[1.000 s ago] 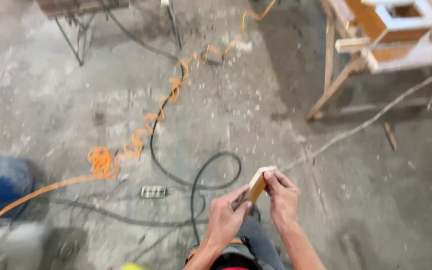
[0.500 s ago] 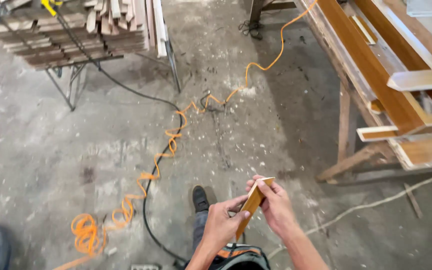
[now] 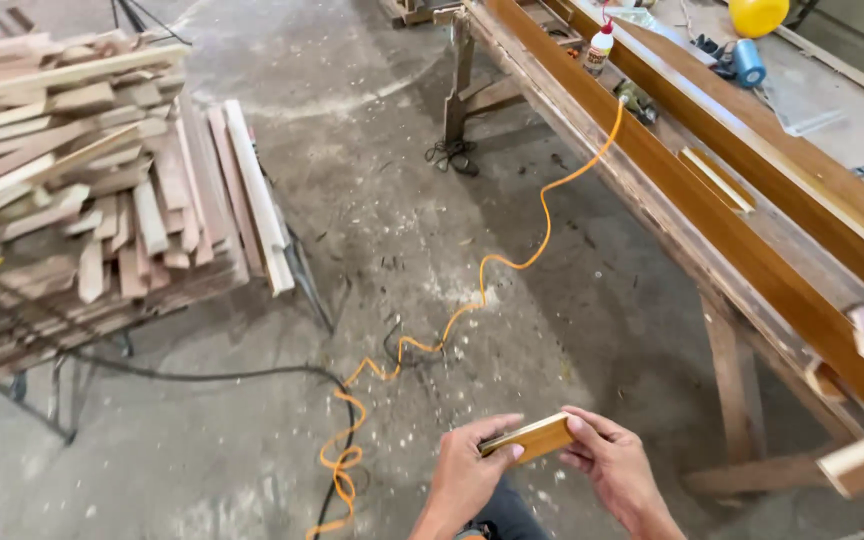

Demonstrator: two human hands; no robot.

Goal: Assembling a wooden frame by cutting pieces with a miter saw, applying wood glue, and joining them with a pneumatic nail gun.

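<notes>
A short, flat block of varnished yellow-brown wood (image 3: 530, 438) is held low in the middle of the head view. My left hand (image 3: 470, 470) grips its left end with thumb on top. The fingers of my right hand (image 3: 614, 468) close on its right end. The block lies nearly level, above the dusty concrete floor (image 3: 402, 200). My dark trouser leg shows just under the hands.
A long wooden workbench (image 3: 752, 250) with a brown beam runs along the right. On it stand a glue bottle (image 3: 601, 47), a blue roll (image 3: 749, 62) and a yellow ball (image 3: 758, 14). An orange coiled hose (image 3: 472, 310) and a black cable (image 3: 212, 375) cross the floor. Stacked wood offcuts (image 3: 92, 190) lie left.
The view has swung up and forward, bringing the bench and wood stack closer. The block has turned from upright to nearly level between both hands.
</notes>
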